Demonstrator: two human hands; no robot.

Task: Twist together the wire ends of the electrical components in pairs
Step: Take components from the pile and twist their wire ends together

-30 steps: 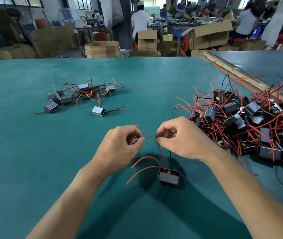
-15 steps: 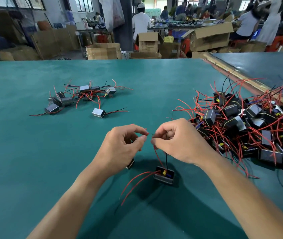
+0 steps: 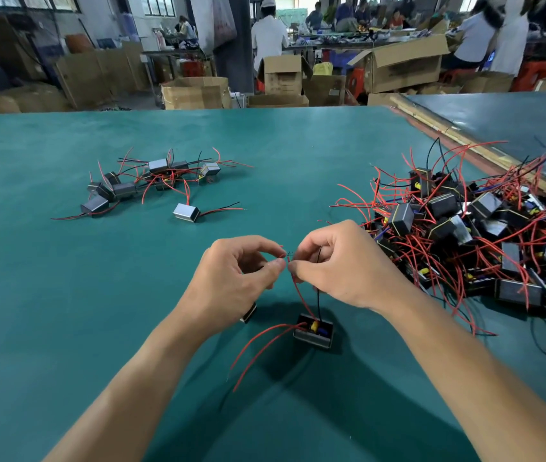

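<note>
A small black component (image 3: 313, 334) with red and black wires hangs just above the green table (image 3: 65, 311), below my hands. My right hand (image 3: 341, 265) pinches its red and black wires near their tips. My left hand (image 3: 231, 281) pinches the same wire ends from the left, thumb and forefinger meeting my right fingertips. A second component (image 3: 249, 312) peeks out under my left palm. Two loose red wires trail down-left from the hanging component.
A big tangled heap of components with red wires (image 3: 478, 235) fills the table's right side. A smaller group of components (image 3: 151, 181) lies at the far left, one single component (image 3: 186, 212) near it. Cardboard boxes (image 3: 195, 93) and several people stand beyond the table.
The hanging component has swung slightly left and tilted, showing its yellow inside. My fingertips have drawn together on the wire ends. The second component came into view under my left palm.
</note>
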